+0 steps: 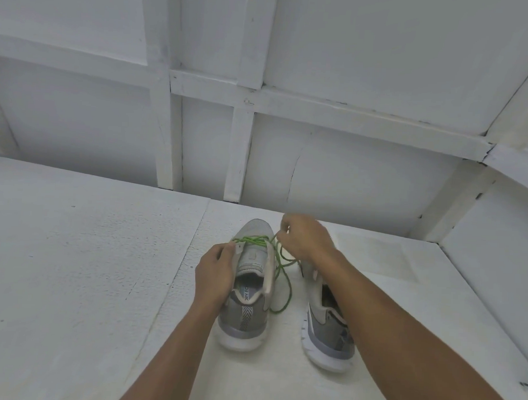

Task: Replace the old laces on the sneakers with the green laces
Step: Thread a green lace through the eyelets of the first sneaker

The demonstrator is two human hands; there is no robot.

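Lace: green, part-threaded in shoe 1.
Grip: left hand holds shoe; right hand pinches lace.
Next: thread 1 row higher.

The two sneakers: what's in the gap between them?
In the head view, a slack loop of the green lace trails between the left sneaker and the right sneaker, over bare white surface.
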